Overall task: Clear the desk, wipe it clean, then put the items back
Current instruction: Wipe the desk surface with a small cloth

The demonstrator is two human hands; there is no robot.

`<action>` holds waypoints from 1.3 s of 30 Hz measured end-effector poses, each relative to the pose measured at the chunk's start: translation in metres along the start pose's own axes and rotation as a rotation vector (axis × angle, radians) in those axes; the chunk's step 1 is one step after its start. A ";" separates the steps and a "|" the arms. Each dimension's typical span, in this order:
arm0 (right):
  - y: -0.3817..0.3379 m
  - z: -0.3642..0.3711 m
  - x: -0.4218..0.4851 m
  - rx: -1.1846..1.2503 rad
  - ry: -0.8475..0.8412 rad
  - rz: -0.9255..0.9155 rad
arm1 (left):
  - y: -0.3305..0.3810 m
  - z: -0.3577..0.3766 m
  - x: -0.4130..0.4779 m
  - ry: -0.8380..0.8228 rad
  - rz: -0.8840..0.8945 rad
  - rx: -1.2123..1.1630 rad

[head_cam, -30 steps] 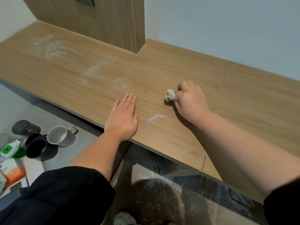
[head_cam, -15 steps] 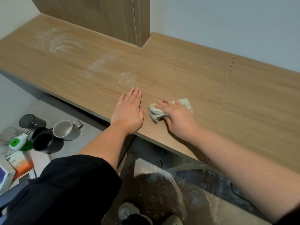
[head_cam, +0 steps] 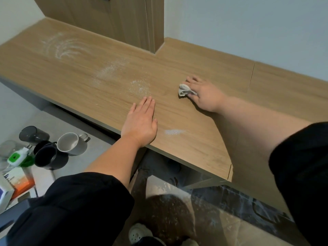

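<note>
Oak-look laminate, smooth and matte, covers the desk [head_cam: 195, 148], and white powder lies on it in four places. There is a combed swirl [head_cam: 63, 47] at upper left, a grainy streak [head_cam: 111, 70], a sprinkled patch [head_cam: 140, 87] at centre, and a small dense heap [head_cam: 174, 131] close to the front edge.

The right hand [head_cam: 205, 95], right of centre, has its fingers bent over a crumpled grey-white cloth [head_cam: 184, 91] and pins it to the wood. The thumb side is hidden, so I would only say it seems to grip the wad. The left hand [head_cam: 140, 123] lies flat, fingers straight and together, holding nothing.

My worry is that heap: a careless pull toward the edge would tip it onto the floor below. The wad is also bunched small, so it may streak the powder rather than lift it. The left hand sits between patch and heap and could smear either.

At lower left, on the floor, stand a pale mug [head_cam: 69, 143], a dark mug [head_cam: 47, 157], a smoky tumbler [head_cam: 32, 134] and a carton [head_cam: 16, 181].
</note>
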State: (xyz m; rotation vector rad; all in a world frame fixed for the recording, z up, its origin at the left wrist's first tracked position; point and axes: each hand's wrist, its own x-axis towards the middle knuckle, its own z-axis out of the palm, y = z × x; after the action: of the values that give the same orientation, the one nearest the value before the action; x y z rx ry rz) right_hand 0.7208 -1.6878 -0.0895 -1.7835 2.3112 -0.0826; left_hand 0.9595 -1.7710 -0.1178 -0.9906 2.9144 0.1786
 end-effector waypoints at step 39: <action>-0.079 0.021 -0.086 0.394 0.296 0.616 | -0.051 -0.020 -0.009 -0.095 0.080 -0.097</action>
State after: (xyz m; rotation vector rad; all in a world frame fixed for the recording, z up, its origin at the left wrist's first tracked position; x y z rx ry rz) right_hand 0.8205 -1.6239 -0.0842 -0.8767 2.6949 -0.6789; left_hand 0.9973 -1.8077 -0.1021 -0.8531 2.8835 0.3633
